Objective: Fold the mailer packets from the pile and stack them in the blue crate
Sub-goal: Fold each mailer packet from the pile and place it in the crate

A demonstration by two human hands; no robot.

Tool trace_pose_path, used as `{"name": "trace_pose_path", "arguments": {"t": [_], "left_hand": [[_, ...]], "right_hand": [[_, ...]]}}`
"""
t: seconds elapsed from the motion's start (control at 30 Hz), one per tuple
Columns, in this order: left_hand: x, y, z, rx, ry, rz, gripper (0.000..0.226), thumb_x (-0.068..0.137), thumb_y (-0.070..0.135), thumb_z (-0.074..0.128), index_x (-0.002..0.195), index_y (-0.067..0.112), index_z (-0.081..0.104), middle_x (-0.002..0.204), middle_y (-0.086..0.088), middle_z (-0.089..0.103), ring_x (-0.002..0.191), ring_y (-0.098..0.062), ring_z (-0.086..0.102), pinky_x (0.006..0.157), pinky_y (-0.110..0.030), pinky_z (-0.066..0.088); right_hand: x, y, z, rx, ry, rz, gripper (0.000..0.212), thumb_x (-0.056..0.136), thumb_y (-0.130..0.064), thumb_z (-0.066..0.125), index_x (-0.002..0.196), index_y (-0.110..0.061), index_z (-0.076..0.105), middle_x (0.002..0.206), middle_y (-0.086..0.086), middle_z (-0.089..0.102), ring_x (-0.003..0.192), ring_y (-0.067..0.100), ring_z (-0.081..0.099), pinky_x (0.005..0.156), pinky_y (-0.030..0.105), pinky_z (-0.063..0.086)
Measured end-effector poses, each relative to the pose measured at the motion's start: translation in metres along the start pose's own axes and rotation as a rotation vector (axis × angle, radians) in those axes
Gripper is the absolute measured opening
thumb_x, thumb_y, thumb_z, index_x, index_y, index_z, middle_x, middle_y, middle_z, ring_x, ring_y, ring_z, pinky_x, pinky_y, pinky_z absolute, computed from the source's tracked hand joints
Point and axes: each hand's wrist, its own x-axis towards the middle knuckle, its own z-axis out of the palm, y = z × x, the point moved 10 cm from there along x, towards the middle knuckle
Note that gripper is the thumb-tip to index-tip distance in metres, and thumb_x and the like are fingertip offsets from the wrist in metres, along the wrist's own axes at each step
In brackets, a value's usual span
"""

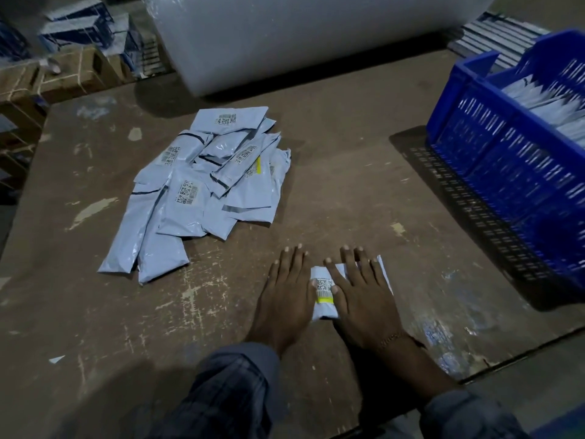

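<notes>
mailer packet (323, 291) lies on the table (348, 191) under both flat, spread hands, left hand (286, 294) and right hand (361, 299); press the crease firmly, edges aligned, before lifting toward the blue crate (493, 160).

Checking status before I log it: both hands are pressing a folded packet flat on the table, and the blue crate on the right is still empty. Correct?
Not quite. The blue crate already holds packets, as the head view shows. The rest holds: left hand and right hand press a folded packet on the table.

Hidden and cut off
We lose the blue crate (493, 160) past the right edge; the right hand (364, 296) covers most of the folded packet (323, 294); labels unreadable.
</notes>
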Motion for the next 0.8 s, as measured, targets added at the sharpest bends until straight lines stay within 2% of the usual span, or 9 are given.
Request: {"name": "trace_pose_path", "arguments": {"t": [0.2,0.3,0.33,0.43,0.53,0.6,0.67,0.73,0.8], "left_hand": [[0.0,0.0,-0.003,-0.021,-0.007,0.004,0.067,0.111,0.05,0.017,0.164,0.013,0.033,0.174,-0.011,0.024,0.162,-0.034,0.018,0.126,-0.057,0.03],[-0.018,-0.005,-0.002,-0.14,-0.003,-0.005,0.069,0.109,0.062,0.02,0.167,0.026,0.027,0.176,-0.001,0.016,0.164,-0.027,0.008,0.131,-0.051,0.015],[-0.026,-0.009,-0.001,-0.202,0.008,-0.03,0.067,0.109,0.063,0.025,0.167,0.029,0.029,0.175,0.002,0.021,0.163,-0.025,0.013,0.131,-0.051,0.017],[-0.047,-0.015,-0.012,-0.295,0.099,-0.118,0.058,0.104,0.065,0.043,0.152,0.031,0.049,0.148,0.005,0.055,0.136,-0.022,0.051,0.112,-0.049,0.043],[-0.038,-0.019,-0.024,-0.318,0.116,-0.202,0.051,0.097,0.07,0.053,0.137,0.039,0.054,0.127,0.015,0.059,0.118,-0.013,0.054,0.102,-0.041,0.044],[-0.027,-0.024,-0.023,-0.45,0.055,-0.291,0.044,0.092,0.069,0.06,0.127,0.042,0.059,0.121,0.018,0.061,0.115,-0.011,0.056,0.101,-0.042,0.046],[-0.017,-0.027,-0.027,-0.706,0.064,-0.404,0.031,0.089,0.068,0.066,0.104,0.041,0.063,0.1,0.018,0.066,0.102,-0.013,0.067,0.09,-0.043,0.055],[-0.005,-0.021,-0.036,-0.883,0.089,-0.485,0.037,0.085,0.08,0.065,0.095,0.045,0.061,0.088,0.019,0.068,0.093,-0.01,0.071,0.085,-0.038,0.058],[0.01,0.0,-0.05,-0.957,0.109,-0.461,0.04,0.085,0.085,0.061,0.101,0.049,0.065,0.097,0.03,0.072,0.097,0.004,0.069,0.09,-0.026,0.056]], "right_hand": [[-0.013,0.004,0.005,-0.031,-0.037,-0.003,0.062,0.107,-0.045,0.03,0.166,-0.027,0.02,0.174,0.008,0.01,0.16,0.035,0.007,0.128,0.053,0.009],[-0.013,0.005,0.006,-0.032,-0.069,-0.003,0.063,0.106,-0.049,0.028,0.165,-0.027,0.025,0.173,0.008,0.014,0.159,0.037,0.014,0.126,0.055,0.014],[-0.016,0.005,0.005,-0.019,-0.071,0.016,0.064,0.105,-0.051,0.028,0.164,-0.028,0.025,0.173,0.008,0.015,0.159,0.037,0.014,0.124,0.056,0.018],[-0.029,0.018,0.0,0.064,-0.043,0.206,0.078,0.099,-0.067,0.03,0.166,-0.027,0.02,0.174,0.01,0.009,0.16,0.037,0.006,0.126,0.057,0.018],[-0.046,0.038,-0.019,0.159,0.041,0.471,0.107,0.088,-0.083,0.043,0.166,-0.016,0.01,0.172,0.016,0.006,0.159,0.039,0.003,0.125,0.053,0.013],[-0.053,0.049,-0.039,0.345,0.124,0.594,0.113,0.085,-0.077,0.061,0.165,-0.016,0.008,0.172,0.014,0.013,0.158,0.035,0.012,0.124,0.052,0.019],[-0.054,0.057,-0.062,0.533,0.224,0.639,0.104,0.086,-0.063,0.071,0.163,-0.02,0.016,0.163,0.01,0.036,0.147,0.032,0.036,0.118,0.053,0.035],[-0.048,0.064,-0.076,0.682,0.265,0.633,0.092,0.089,-0.054,0.075,0.161,-0.022,0.026,0.142,0.002,0.057,0.127,0.023,0.056,0.104,0.045,0.049],[-0.036,0.07,-0.084,0.858,0.207,0.627,0.078,0.088,-0.048,0.077,0.153,-0.023,0.043,0.115,-0.01,0.068,0.105,0.012,0.067,0.089,0.034,0.055]]}}
